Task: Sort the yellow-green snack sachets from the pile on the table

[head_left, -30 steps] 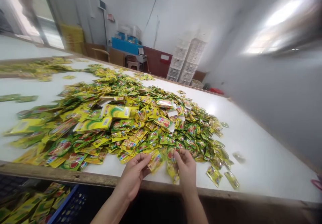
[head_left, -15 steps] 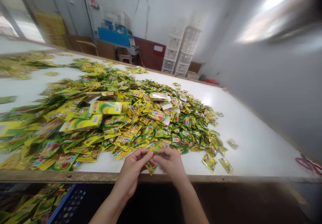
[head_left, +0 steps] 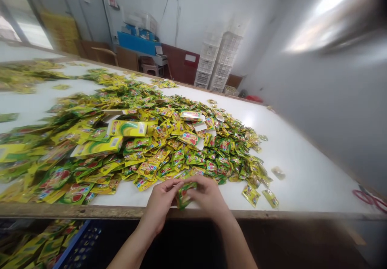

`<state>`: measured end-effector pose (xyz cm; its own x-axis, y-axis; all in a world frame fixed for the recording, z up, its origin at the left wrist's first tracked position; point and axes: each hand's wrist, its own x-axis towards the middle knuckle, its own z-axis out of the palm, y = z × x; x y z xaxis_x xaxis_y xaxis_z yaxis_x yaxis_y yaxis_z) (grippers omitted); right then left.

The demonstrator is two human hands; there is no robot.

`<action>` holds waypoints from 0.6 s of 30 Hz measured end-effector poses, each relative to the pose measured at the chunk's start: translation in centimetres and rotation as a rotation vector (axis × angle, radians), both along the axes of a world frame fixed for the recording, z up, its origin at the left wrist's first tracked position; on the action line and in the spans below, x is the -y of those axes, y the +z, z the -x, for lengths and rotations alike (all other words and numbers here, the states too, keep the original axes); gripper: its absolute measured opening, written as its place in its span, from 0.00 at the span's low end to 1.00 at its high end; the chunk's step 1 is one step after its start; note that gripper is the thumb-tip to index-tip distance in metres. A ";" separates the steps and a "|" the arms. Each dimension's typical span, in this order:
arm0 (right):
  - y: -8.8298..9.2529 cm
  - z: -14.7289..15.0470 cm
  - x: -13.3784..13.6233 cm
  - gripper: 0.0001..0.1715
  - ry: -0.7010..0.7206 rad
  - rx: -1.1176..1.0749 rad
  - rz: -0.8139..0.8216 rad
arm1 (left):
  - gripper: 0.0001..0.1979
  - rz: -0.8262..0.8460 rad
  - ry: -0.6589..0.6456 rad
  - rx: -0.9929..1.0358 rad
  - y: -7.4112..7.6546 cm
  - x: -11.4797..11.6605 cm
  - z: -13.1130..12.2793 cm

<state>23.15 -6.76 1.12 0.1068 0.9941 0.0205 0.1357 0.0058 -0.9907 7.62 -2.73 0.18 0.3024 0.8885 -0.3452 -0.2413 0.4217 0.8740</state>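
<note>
Between my two hands, over the table's front edge, is a small green and yellow candy packet [head_left: 183, 197] with red fruit pictures. My left hand [head_left: 159, 204] pinches its left side between thumb and fingers. At its upper right, my right hand [head_left: 210, 198] has its fingers bent around the packet; the thumb, slightly blurred, lies across its face. Just beyond the hands spreads a large heap of similar packets [head_left: 178, 158]. On the heap lie yellow-green cartons [head_left: 128, 128] and smaller cartons [head_left: 190, 138] with white flaps showing.
The white table [head_left: 302, 172] has a wooden front edge [head_left: 115, 212]. A few loose packets [head_left: 250, 195] lie right of the heap, and red-handled scissors [head_left: 364, 196] at far right. Below left stands a blue crate [head_left: 74, 242] of packets. White crates [head_left: 223, 59] are stacked behind.
The packet has turned to show more of its face and sits slightly higher. My right hand has shifted, its fingers now reaching over the packet's top. The heap looks unchanged.
</note>
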 end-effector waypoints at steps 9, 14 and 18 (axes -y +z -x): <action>-0.2 1.6 0.3 0.15 -0.102 0.275 -0.094 | 0.14 -0.043 -0.129 0.064 0.2 0.7 1.5; -1.1 2.1 0.5 0.17 0.050 0.181 0.090 | 0.13 -0.101 -0.044 0.022 -0.1 0.9 1.6; -2.1 2.7 0.7 0.18 -0.097 0.249 0.018 | 0.15 -0.203 0.008 -0.121 0.4 -0.2 2.4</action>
<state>20.44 -7.44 -0.94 0.1956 0.9798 0.0406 0.3748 -0.0364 -0.9264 5.26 -2.56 0.59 0.2629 0.9454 -0.1925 -0.1324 0.2329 0.9634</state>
